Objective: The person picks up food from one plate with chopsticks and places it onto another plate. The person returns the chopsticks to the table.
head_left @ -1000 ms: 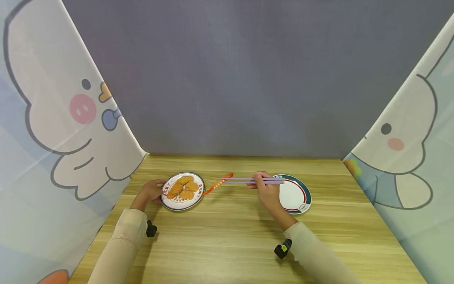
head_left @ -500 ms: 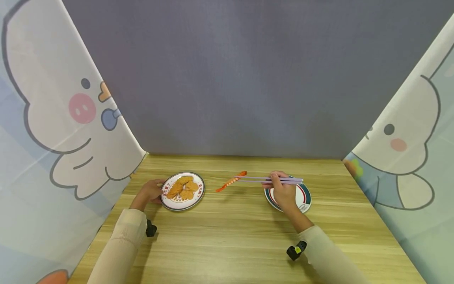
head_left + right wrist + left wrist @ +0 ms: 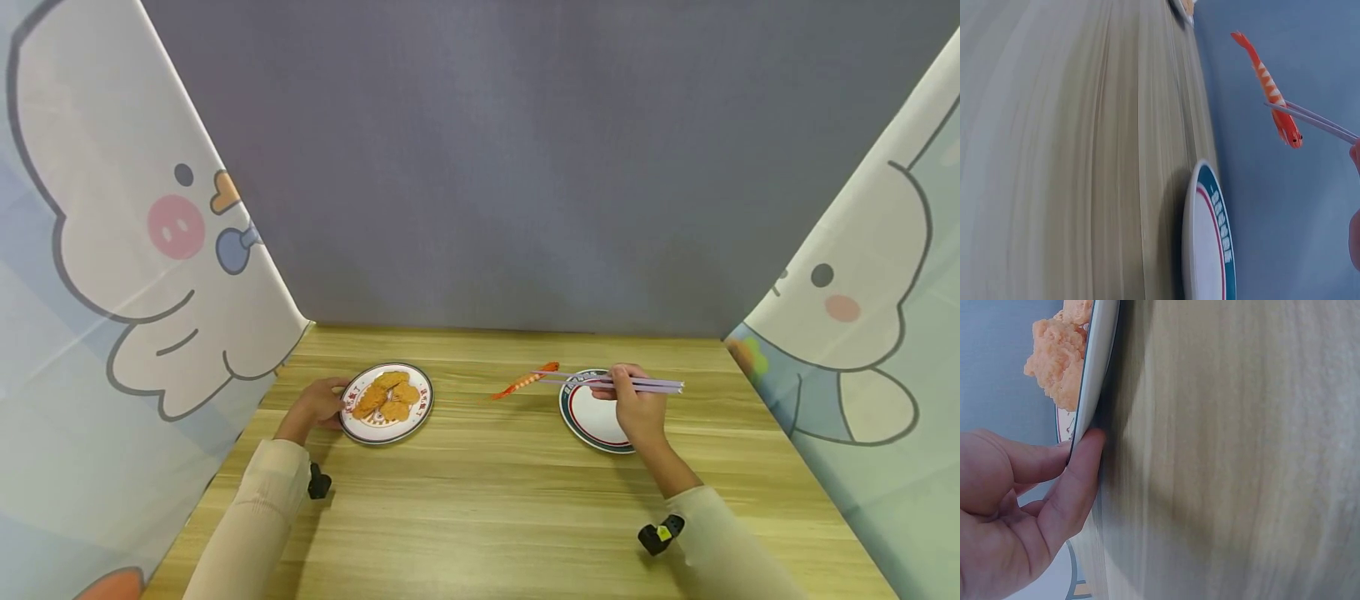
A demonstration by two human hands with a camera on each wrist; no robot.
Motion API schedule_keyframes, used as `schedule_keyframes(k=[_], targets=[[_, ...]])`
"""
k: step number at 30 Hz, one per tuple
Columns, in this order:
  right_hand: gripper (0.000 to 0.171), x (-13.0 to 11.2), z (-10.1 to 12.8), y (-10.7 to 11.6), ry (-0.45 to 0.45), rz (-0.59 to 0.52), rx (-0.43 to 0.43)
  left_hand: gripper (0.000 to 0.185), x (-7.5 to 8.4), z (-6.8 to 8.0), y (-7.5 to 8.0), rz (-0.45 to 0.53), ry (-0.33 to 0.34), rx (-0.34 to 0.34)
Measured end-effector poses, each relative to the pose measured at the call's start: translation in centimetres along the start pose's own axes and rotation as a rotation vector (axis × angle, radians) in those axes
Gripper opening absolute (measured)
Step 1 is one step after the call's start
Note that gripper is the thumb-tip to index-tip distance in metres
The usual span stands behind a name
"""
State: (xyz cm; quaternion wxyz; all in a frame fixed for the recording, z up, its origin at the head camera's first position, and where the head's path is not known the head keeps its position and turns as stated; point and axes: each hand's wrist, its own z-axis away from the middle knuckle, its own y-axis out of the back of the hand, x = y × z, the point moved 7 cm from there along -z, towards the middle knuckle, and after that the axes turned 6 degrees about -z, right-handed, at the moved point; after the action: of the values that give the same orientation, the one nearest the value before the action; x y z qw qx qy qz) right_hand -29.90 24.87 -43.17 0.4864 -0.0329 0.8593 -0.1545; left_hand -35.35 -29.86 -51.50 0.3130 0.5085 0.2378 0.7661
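The rim of the loaded plate [image 3: 367, 432] is pinched by the left hand [image 3: 321, 403], apparently for steadiness. Chopsticks [image 3: 1329, 128] are gripped by the right hand [image 3: 635, 398]; between them the shrimp [image 3: 1268, 83] is held nearer its head (perhaps for balance), above the counter [image 3: 465, 508], at the right hand's nine o'clock.

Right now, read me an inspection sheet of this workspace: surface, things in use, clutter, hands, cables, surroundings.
Surface: wood-grain table.
Things in use: shrimp held off the table by chopsticks; white-rimmed plate bears breaded pieces; green-rimmed plate, no food visible on it.
Clutter: nothing seen.
Hands: left hand pinches the white-rimmed plate's edge; right hand holds the chopsticks.
Cables: nothing seen.
Surroundings: grey panel behind, cartoon-printed sheets on both sides.
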Motion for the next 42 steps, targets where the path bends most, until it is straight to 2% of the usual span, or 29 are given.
schedule_keyframes(k=[3, 7, 10, 15, 19, 31, 34, 42], targets=[[0.025, 0.0, -0.1, 1.2, -0.025, 0.025, 0.036, 0.062, 0.0, 0.1, -0.1, 0.003, 0.005, -0.001], [0.026, -0.9, 0.3, 1.6, -0.046, 0.054, 0.048, 0.061, 0.0, 0.2, 0.0, -0.003, -0.003, 0.001], [0.027, -1.0, 0.4, 2.4, -0.045, 0.064, 0.049, 0.061, 0.0, 0.2, 0.0, -0.01, -0.007, 0.005], [0.025, -0.1, 0.2, 4.8, -0.026, 0.029, 0.08, 0.061, 0.1, 0.1, 0.0, -0.04, -0.01, 0.009], [0.026, -0.5, 0.1, 6.0, -0.014, 0.047, 0.098, 0.06, 0.0, 0.0, 0.0, -0.049, -0.002, 0.007], [0.031, -2.0, 0.2, 7.4, -0.027, 0.177, 0.134, 0.06, 0.3, 0.2, 0.2, -0.068, -0.015, 0.001], [0.031, -1.8, 0.1, 7.7, -0.037, 0.213, 0.146, 0.059, 0.3, 0.2, 0.2, -0.087, -0.021, 0.001], [0.028, 0.0, 0.0, 9.2, -0.052, 0.256, 0.198, 0.061, 0.1, 0.0, 0.2, -0.045, 0.008, -0.008]])
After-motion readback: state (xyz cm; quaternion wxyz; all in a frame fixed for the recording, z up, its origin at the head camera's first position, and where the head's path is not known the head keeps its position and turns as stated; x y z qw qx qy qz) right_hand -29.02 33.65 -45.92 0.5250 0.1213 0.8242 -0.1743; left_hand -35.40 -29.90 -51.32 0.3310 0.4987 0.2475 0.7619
